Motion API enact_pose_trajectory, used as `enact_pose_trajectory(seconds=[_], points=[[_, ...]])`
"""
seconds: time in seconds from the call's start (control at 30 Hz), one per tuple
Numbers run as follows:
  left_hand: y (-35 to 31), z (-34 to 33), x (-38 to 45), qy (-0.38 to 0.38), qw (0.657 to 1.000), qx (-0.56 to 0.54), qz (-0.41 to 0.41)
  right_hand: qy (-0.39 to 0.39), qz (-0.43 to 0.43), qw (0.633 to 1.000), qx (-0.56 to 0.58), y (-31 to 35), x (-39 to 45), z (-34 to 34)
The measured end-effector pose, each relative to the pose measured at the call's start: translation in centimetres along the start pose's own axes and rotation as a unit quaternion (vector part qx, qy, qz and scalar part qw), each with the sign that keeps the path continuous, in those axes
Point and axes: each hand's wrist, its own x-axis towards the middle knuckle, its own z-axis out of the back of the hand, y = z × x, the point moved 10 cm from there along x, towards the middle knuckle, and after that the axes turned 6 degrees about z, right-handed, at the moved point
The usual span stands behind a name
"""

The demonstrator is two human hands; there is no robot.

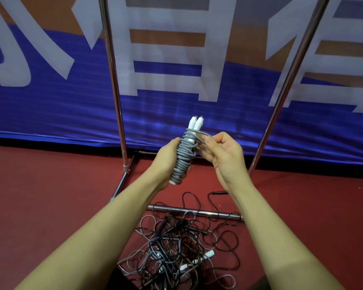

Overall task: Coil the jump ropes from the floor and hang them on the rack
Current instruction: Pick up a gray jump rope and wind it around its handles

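Holding the grey jump rope (183,158) mid-air before the rack (113,84), my left hand (166,160) grips the light, springy coil around its stiff handles while right hand (220,155) fingers (206,143) pinch the floppy tail.

A blue and orange banner (176,97) with large white characters hung behind, its lower edge meeting a dark red floor (50,185) under even light.

Shiny chrome metal rack poles (113,80), a glossy cloth banner (71,97), matt red floor (50,185), grey braided rope (183,158) on smooth white plastic handles (195,123).
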Motion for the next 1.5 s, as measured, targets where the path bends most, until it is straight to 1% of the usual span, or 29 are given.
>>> enact_pose_trajectory(seconds=[0.03, 0.07, 0.1, 0.17, 0.2, 0.3, 0.37, 0.47, 0.53, 0.6, 0.63, 0.7, 0.87, 0.9, 0.97, 1.1, 1.2, 1.27, 1.33, 1.5], points=[[0.4, -0.7, -0.1, 0.042, 0.999, -0.009, 0.018, -0.003, 0.000, 1.000, -0.005, -0.1, 0.0, 0.1], [0.4, -1.2, -0.2, 0.073, 0.997, 0.005, 0.016, -0.008, 0.000, 1.000, -0.004, -0.1, 0.1, 0.2], [0.1, -1.4, -0.1, 0.091, 0.995, 0.031, -0.004, -0.015, -0.001, 1.000, 0.000, -0.2, 0.1, 0.2], [-0.9, -1.3, 0.0, 0.088, 0.990, 0.088, -0.067, -0.028, -0.003, 1.000, 0.014, -0.2, 0.2, 0.4], [-1.1, -1.0, 0.0, 0.073, 0.989, 0.098, -0.081, -0.031, -0.003, 0.999, 0.020, -0.1, 0.2, 0.5], [-0.9, -0.4, 0.3, 0.047, 0.990, 0.103, -0.086, -0.033, -0.003, 0.999, 0.025, 0.1, 0.2, 0.5], [-1.1, -0.1, 0.3, 0.021, 0.987, 0.119, -0.110, -0.045, -0.003, 0.998, 0.034, 0.1, 0.3, 0.6], [-2.2, 0.5, 0.0, -0.043, 0.975, 0.144, -0.164, -0.068, -0.002, 0.997, 0.036, 0.1, 0.4, 1.1], [-3.1, 0.9, -0.6, -0.093, 0.944, 0.225, -0.223, -0.077, -0.005, 0.996, 0.035, -0.2, 0.3, 1.2], [-3.4, 0.7, -1.2, -0.137, 0.897, 0.326, -0.265, -0.079, -0.005, 0.996, 0.030, -0.3, 0.4, 1.1], [-3.4, 0.6, -1.5, -0.155, 0.879, 0.357, -0.275, -0.076, -0.005, 0.997, 0.027, -0.3, 0.4, 1.0], [-3.5, 0.2, -2.1, -0.182, 0.864, 0.371, -0.287, -0.066, -0.001, 0.998, 0.015, -0.1, 0.4, 0.6], [-4.4, -0.4, -3.1, -0.207, 0.849, 0.367, -0.318, -0.042, 0.009, 0.999, -0.032, 0.4, 0.4, 0.1], [-4.4, -0.5, -3.1, -0.203, 0.853, 0.358, -0.319, -0.037, 0.010, 0.999, -0.033, 0.4, 0.5, 0.0], [-4.4, -0.5, -2.7, -0.181, 0.877, 0.327, -0.303, -0.031, 0.008, 0.999, -0.021, 0.4, 0.5, 0.2], [-3.9, -0.5, -1.2, -0.085, 0.941, 0.224, -0.240, -0.025, 0.010, 0.999, -0.025, 0.7, 0.8, 1.1], [-3.2, -0.7, -0.8, -0.019, 0.971, 0.146, -0.189, -0.024, 0.011, 0.999, -0.044, 0.7, 0.8, 1.5], [-2.8, -1.0, -0.9, 0.014, 0.979, 0.116, -0.167, -0.030, 0.013, 0.998, -0.046, 0.7, 0.7, 1.5], [-2.7, -1.2, -0.9, 0.033, 0.980, 0.109, -0.162, -0.040, 0.018, 0.998, -0.044, 0.7, 0.6, 1.5], [-2.8, -1.2, -1.3, 0.029, 0.974, 0.132, -0.182, -0.040, 0.037, 0.995, -0.080, 1.0, 0.5, 0.9]])
